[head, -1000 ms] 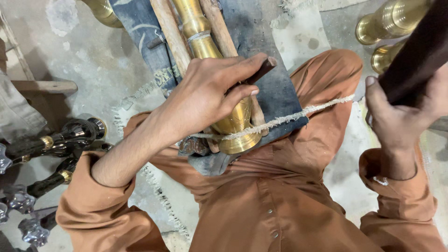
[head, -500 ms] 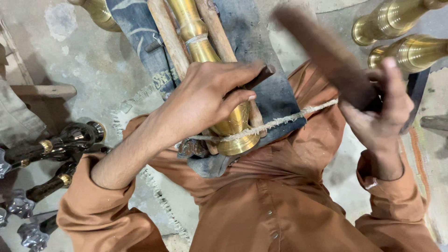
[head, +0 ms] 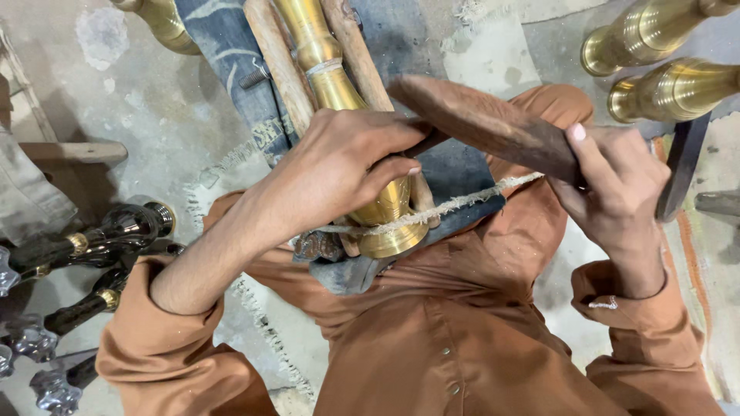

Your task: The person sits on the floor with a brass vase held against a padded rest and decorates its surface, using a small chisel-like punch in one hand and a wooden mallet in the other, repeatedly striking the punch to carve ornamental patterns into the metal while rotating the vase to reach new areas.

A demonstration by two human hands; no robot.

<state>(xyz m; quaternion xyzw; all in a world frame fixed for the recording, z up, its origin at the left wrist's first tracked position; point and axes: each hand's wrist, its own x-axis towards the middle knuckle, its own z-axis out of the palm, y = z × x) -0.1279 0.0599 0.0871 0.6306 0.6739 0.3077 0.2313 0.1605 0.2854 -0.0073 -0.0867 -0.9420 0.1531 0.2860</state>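
A long brass turned piece lies between two wooden sticks on blue denim cloth over my lap. Its flared end is bound with a frayed rope. My left hand presses on the brass piece and pinches a thin dark tool against it. My right hand grips a dark brown wooden mallet, its head over the tool near my left fingers.
Two more brass pieces lie at the top right, another at the top left. Dark metal parts with brass rings lie on the dusty floor at left. A wooden block is at left.
My right hand has swung the mallet in from the far right, down and leftward, until its head sits over the tool by my left hand. The left hand has stayed put.
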